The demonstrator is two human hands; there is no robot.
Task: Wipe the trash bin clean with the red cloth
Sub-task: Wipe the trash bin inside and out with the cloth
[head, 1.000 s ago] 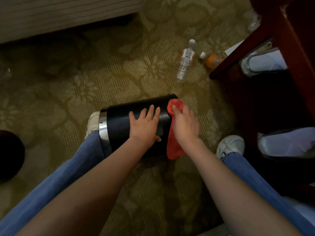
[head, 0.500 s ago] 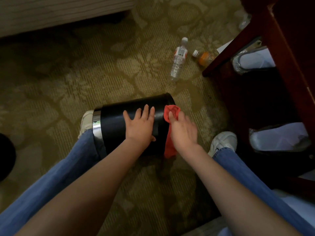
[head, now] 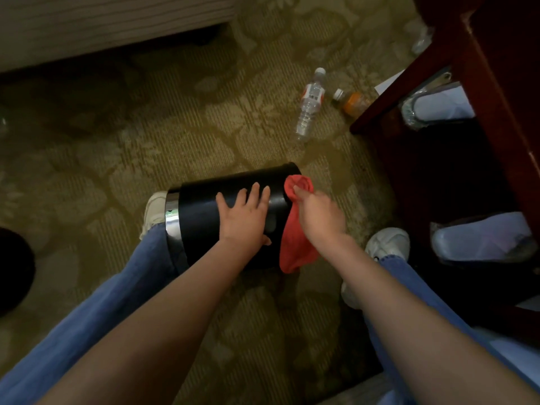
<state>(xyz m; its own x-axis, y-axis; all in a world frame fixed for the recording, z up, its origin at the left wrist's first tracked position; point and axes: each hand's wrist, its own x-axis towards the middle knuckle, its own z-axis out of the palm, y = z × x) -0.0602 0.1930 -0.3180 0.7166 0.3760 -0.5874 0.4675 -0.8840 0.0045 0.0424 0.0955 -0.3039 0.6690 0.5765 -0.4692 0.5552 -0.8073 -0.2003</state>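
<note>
The bin (head: 204,220) is laid sideways on the carpet (head: 140,147) and steadied from above by the left hand (head: 244,219), fingers spread flat. At the bin's base end the limp cloth (head: 295,252) is pinched by the right hand (head: 320,219). The bin is judged light, smooth and prone to rolling.

The person wears blue denim jeans (head: 96,311), filling lower left and lower right. A left white sneaker (head: 153,213) and right white sneaker (head: 388,244) show mid-frame. Bare forearms (head: 175,317) end at left hand (head: 244,219) and right hand (head: 320,219).
</note>
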